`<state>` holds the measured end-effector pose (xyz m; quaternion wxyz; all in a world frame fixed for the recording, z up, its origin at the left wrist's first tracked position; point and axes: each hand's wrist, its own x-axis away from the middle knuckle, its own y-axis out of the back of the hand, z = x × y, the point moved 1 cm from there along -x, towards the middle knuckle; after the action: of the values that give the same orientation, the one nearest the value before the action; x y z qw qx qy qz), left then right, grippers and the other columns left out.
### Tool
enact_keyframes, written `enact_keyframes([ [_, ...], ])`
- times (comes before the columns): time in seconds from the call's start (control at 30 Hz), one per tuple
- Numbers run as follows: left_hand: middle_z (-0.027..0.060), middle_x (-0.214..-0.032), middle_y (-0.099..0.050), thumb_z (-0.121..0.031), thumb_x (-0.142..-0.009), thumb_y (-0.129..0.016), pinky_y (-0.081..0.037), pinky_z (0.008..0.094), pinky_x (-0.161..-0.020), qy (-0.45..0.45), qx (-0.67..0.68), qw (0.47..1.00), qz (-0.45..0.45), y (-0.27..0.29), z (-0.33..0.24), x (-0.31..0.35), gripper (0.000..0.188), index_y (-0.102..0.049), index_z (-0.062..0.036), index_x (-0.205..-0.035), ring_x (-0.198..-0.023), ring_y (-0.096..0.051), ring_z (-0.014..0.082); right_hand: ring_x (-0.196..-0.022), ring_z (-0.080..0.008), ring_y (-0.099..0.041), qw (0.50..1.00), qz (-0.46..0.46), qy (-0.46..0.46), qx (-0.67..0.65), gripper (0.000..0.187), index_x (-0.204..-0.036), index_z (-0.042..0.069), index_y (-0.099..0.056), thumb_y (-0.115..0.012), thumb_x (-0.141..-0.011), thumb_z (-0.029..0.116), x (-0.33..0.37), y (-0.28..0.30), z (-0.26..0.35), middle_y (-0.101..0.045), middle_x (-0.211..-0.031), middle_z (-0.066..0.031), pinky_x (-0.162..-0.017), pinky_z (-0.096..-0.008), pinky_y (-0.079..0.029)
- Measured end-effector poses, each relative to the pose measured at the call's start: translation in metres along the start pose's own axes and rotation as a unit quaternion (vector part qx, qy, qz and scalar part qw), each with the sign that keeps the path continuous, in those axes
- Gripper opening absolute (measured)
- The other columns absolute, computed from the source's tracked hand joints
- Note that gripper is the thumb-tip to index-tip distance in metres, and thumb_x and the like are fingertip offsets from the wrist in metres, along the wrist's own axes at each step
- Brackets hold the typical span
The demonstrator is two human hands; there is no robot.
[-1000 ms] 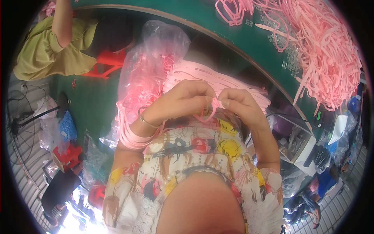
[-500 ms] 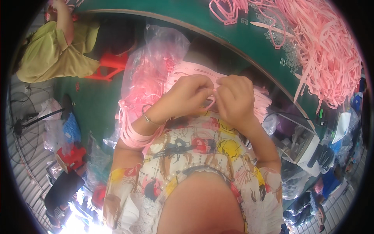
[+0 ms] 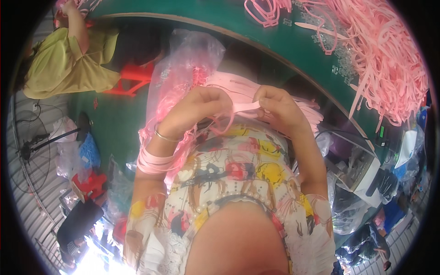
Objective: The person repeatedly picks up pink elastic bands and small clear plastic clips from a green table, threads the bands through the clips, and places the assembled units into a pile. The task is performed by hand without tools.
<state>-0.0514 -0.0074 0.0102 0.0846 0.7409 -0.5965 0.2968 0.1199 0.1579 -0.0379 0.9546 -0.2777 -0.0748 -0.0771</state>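
Between my two hands a pink strap (image 3: pixel 246 107) is stretched sideways above my lap. My left hand (image 3: pixel 204 105) pinches one end, with a pink loop hanging below its fingers. The other end is gripped between the thumb and fingers of my right hand (image 3: pixel 276 104). Several finished-looking pink loops (image 3: pixel 156 161) ring my left forearm, below a thin bracelet. Behind my hands lies a thick stack of flat pink straps (image 3: pixel 233 82). To its left, a clear plastic bag (image 3: pixel 172 78) holds more pink straps.
A green table (image 3: pixel 183 7) curves across the far side, bearing a large heap of pink straps (image 3: pixel 389 64) and scattered small clear pieces (image 3: pixel 341 62). At far left a co-worker in a yellow-green top (image 3: pixel 64 64) sits by a red stool (image 3: pixel 133 79). A fan (image 3: pixel 27 149) stands at left.
My hands have moved apart from each other, my left one to the left. The strap between them, bent in a small loop before, is now pulled out nearly straight.
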Motion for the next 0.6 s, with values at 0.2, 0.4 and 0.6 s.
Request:
enact_keyframes([
  [0.2, 0.0009, -0.084, -0.065, -0.018, -0.088, -0.063, -0.045, 0.0211, -0.065, 0.023, -0.017, 1.000, 0.007, -0.008, -0.004, 0.000, 0.016, -0.067, -0.0023, -0.086, -0.074, -0.055, 0.0047, -0.074, -0.0085, -0.053, 0.980, 0.001, 0.033, 0.196, 0.017, -0.086, 0.001, -0.057, -0.054, -0.092, 0.016, 0.002, -0.005, 0.019, -0.057, -0.075, -0.0008, -0.068, -0.0246, -0.043],
  [0.4, 0.0021, -0.076, -0.061, -0.014, -0.086, -0.065, -0.043, 0.0228, -0.060, -0.003, -0.080, 0.997, 0.010, -0.008, -0.009, 0.005, 0.016, -0.067, -0.0005, -0.077, -0.066, -0.055, 0.0077, -0.077, -0.0120, -0.055, 0.979, -0.009, 0.028, 0.200, 0.015, -0.095, 0.001, -0.058, -0.051, -0.092, 0.013, 0.005, -0.009, 0.032, -0.058, -0.088, -0.0049, -0.072, -0.0271, -0.047],
  [0.6, 0.0013, -0.069, -0.057, -0.012, -0.083, -0.066, -0.042, 0.0234, -0.054, -0.045, -0.107, 0.992, -0.040, -0.013, -0.002, 0.008, 0.017, -0.064, -0.0002, -0.071, -0.059, -0.055, 0.0083, -0.083, -0.0130, -0.057, 0.964, 0.032, 0.035, 0.262, 0.017, -0.099, 0.000, -0.057, -0.047, -0.092, 0.012, 0.003, -0.005, 0.041, -0.059, -0.096, -0.0065, -0.073, -0.0283, -0.049],
])
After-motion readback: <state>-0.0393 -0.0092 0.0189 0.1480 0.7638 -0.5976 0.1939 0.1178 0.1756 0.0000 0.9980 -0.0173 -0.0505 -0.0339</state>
